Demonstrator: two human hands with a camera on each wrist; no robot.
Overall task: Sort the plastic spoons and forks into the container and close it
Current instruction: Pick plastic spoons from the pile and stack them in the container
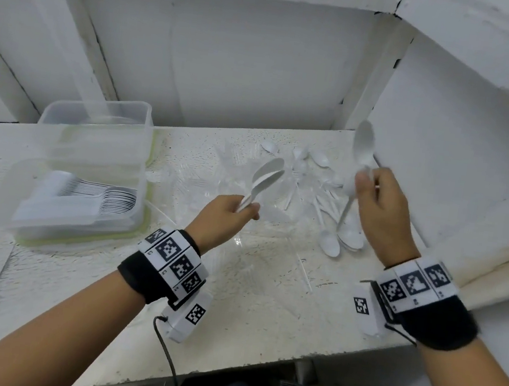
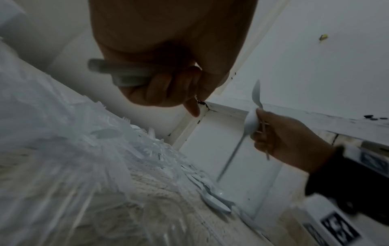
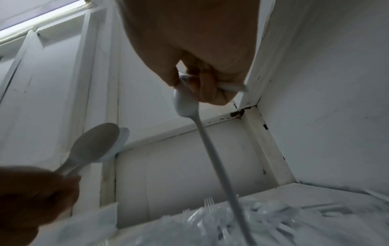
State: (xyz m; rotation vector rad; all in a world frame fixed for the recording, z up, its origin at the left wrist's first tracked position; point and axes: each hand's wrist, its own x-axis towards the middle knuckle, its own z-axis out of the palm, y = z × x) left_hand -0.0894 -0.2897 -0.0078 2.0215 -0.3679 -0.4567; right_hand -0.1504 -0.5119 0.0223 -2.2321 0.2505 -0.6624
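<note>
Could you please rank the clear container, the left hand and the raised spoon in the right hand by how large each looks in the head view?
1. clear container, by far the largest.
2. left hand.
3. raised spoon, smallest, though it is partly hidden by the right hand that grips it.

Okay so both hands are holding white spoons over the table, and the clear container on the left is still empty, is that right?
Not quite. The container is not empty: the head view shows a row of white spoons already stacked inside it. The rest holds: the left hand and the right hand each hold white spoons above the table.
</note>
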